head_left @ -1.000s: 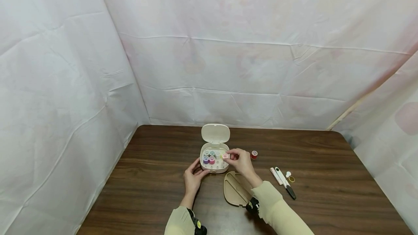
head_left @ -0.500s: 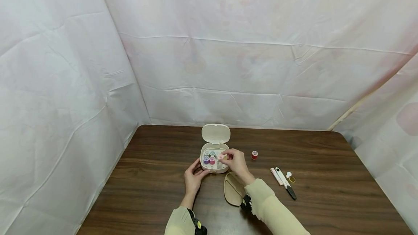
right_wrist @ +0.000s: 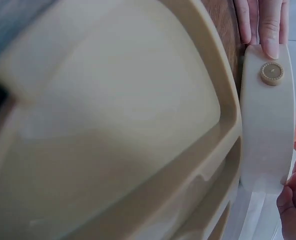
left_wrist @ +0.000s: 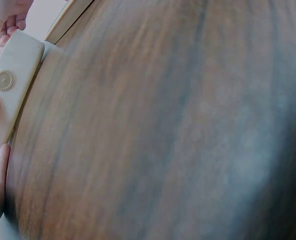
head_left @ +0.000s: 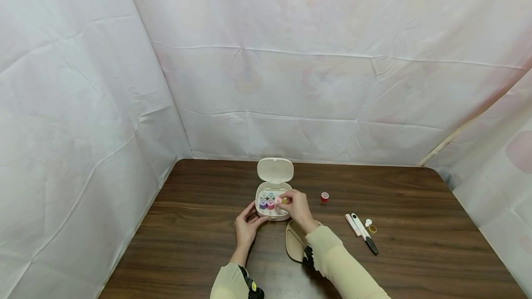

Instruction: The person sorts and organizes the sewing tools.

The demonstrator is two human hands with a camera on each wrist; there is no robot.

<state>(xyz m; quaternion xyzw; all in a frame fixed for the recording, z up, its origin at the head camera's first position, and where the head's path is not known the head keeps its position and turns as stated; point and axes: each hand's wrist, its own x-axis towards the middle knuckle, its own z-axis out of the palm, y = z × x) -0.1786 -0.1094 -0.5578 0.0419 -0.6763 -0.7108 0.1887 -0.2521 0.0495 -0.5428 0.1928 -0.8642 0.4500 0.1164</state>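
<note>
Pale pink thread spool [head_left: 278, 200] sits between the thumb and fingertips of the right hand [head_left: 297, 206], pinched nearly closed over the inside of an open cream plastic box [head_left: 280, 218]; whether it touches the base I cannot tell. Beside it is a bright pink thread spool [head_left: 270, 204], then a purple-and-white thread spool [head_left: 263, 204]. The left hand [head_left: 245, 229] has its fingers apart, thumb against the box's front (near a round tan button [right_wrist: 272, 73]) and fingers at its left side. A beige divided plastic tray [head_left: 293, 247] lies in front, partly under the right forearm.
</note>
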